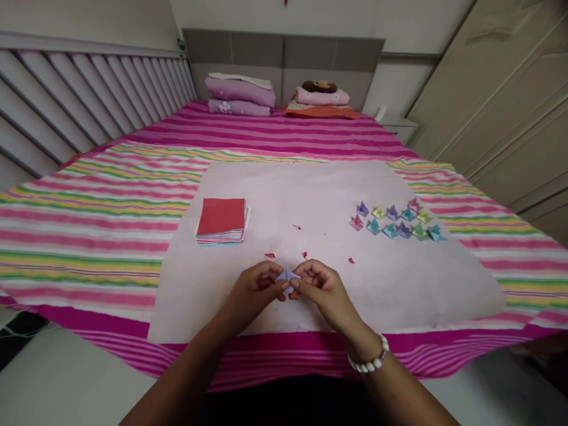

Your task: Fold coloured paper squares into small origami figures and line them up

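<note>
Both hands meet over the near part of a pale pink paper sheet (310, 195) spread on the bed. My left hand (255, 291) and my right hand (322, 290) each pinch one side of a small lilac folded paper piece (287, 276), fingers closed on it. A white bead bracelet (370, 358) circles my right wrist. To the left lies a stack of square coloured papers (222, 220) with a red sheet on top. At the right, several small folded paper shapes (397, 222) in pastel colours sit in rows.
The bed carries a striped pink, yellow and green cover (89, 225). Tiny red paper scraps (296, 227) dot the sheet. Folded purple bedding (239, 94) and a pillow pile (322, 97) rest by the headboard. A wardrobe (501, 100) stands at right.
</note>
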Action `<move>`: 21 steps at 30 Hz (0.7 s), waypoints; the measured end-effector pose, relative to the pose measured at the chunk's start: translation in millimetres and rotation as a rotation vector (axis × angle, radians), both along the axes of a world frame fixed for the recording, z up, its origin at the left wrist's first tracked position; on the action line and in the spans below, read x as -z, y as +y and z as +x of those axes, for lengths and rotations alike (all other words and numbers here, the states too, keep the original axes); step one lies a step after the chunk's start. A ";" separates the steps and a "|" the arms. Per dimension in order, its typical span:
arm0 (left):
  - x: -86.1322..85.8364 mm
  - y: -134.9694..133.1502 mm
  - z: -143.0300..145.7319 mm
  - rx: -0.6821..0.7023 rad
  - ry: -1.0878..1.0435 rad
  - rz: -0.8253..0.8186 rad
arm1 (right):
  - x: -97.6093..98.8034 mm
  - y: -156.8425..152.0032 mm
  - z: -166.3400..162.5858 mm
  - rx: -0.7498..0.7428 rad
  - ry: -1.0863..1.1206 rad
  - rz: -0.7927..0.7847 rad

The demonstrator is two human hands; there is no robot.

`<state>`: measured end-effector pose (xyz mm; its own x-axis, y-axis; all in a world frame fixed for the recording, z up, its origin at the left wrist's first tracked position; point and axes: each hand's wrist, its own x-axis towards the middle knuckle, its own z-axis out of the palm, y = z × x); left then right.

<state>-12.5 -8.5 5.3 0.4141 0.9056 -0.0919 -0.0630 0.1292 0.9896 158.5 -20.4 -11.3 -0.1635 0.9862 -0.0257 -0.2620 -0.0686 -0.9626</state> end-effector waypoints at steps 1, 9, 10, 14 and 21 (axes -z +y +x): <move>-0.1 -0.3 0.1 -0.011 0.005 -0.002 | 0.3 0.1 -0.1 -0.013 0.007 -0.005; -0.2 -3.2 3.8 -0.094 -0.010 0.009 | -0.3 0.3 -3.8 0.012 0.029 -0.011; -0.6 -3.4 4.6 -0.111 -0.018 0.006 | -0.5 0.2 -4.3 0.021 0.024 -0.005; -2.3 -4.4 7.2 -0.174 -0.053 0.005 | 0.5 -0.1 -6.8 0.039 0.038 0.013; 4.0 -5.9 6.4 -0.176 -0.103 -0.005 | 0.1 -2.4 -12.0 0.109 0.140 -0.030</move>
<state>-6.1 -14.3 1.3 0.2574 0.9644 -0.0615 -0.1860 0.1119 0.9762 146.5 -22.7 -11.3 -0.0599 0.9974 -0.0399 -0.4011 -0.0607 -0.9140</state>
